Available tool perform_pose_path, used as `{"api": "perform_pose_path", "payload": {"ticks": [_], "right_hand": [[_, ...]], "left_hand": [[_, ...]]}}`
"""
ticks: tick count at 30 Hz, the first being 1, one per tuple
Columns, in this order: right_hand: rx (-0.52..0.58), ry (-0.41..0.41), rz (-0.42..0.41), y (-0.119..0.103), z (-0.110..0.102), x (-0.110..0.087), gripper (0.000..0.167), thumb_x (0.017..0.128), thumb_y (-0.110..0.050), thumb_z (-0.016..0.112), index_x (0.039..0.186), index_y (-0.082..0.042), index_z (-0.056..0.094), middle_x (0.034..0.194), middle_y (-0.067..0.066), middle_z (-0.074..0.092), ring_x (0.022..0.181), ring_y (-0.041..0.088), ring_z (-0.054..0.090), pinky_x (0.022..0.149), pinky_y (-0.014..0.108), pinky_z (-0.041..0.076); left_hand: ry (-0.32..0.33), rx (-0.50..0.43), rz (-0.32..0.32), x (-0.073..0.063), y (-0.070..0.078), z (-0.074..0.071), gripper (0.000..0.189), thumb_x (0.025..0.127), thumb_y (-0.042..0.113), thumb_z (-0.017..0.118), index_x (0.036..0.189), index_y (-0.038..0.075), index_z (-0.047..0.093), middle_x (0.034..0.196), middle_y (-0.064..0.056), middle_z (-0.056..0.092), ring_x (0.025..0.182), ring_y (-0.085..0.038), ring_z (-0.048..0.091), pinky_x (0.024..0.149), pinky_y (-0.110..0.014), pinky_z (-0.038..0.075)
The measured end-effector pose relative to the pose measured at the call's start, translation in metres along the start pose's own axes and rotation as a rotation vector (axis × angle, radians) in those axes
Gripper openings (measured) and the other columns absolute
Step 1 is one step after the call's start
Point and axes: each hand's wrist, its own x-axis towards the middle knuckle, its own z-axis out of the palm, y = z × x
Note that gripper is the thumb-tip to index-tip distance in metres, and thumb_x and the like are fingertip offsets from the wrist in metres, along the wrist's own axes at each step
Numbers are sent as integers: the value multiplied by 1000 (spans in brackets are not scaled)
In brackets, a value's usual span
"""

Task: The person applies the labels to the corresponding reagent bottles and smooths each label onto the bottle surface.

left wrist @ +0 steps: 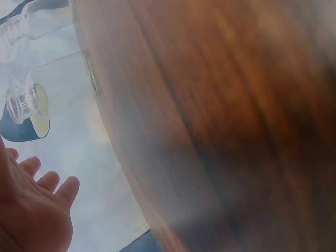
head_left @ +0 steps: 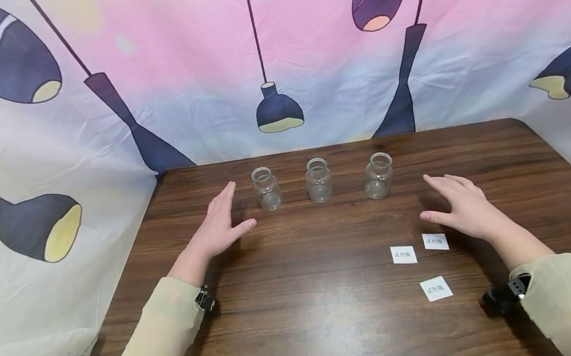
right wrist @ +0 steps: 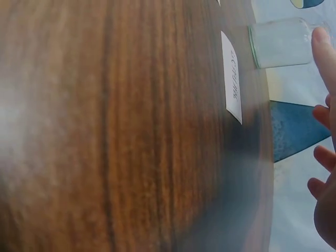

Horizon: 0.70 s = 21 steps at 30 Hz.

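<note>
Three clear glass jars stand upright in a row toward the back of the table: a left jar (head_left: 267,190), a middle jar (head_left: 319,181) and a right jar (head_left: 378,176). My left hand (head_left: 219,222) is held beside the left jar, fingers extended and thumb apart, with nothing in it. On the other side, my right hand (head_left: 463,206) hovers to the right of the right jar, fingers spread and holding nothing. Near it lie three white paper labels with handwriting: a left label (head_left: 404,255), an upper label (head_left: 435,241) and a lower label (head_left: 436,288).
The brown wooden table (head_left: 301,327) ends at a cloth backdrop (head_left: 200,65) printed with dark lamps, which rises behind it and along the sides. A band with a dark device (head_left: 507,295) is on the right wrist, and another device (head_left: 205,298) on the left.
</note>
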Motion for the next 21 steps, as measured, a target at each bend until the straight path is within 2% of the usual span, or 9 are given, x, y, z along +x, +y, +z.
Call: {"api": "perform_pose_path", "payload": {"ticks": [5, 12, 16, 21], "right_hand": [[3, -14, -7, -3, 2, -2, 83, 81, -45, 69, 143, -3, 34, 137, 29, 40, 124, 52, 26, 92, 70, 18], [31, 8, -61, -5, 8, -4, 79, 79, -41, 73, 139, -1, 41, 132, 28, 45, 121, 51, 30, 93, 65, 20], [75, -26, -29, -7, 9, -6, 78, 79, -44, 72, 139, -4, 42, 134, 27, 44, 122, 49, 29, 94, 64, 22], [151, -72, 0, -9, 11, -7, 75, 79, -44, 72, 137, -6, 45, 133, 24, 46, 123, 45, 29, 93, 62, 26]], "left_hand": [[3, -39, -4, -4, 4, 0, 96, 85, 52, 60, 151, 10, 3, 155, -13, 9, 140, -32, 8, 109, -53, 13], [25, -23, 27, -6, 8, 3, 88, 85, 49, 62, 150, 11, 16, 152, -12, 21, 137, -34, 16, 106, -54, 19], [35, -13, 29, -6, 10, 3, 86, 83, 48, 65, 148, 12, 22, 150, -9, 26, 135, -33, 20, 104, -54, 24], [37, -1, 65, -5, 14, 5, 88, 73, 45, 75, 144, 12, 33, 144, -7, 37, 125, -31, 31, 100, -51, 29]]}}
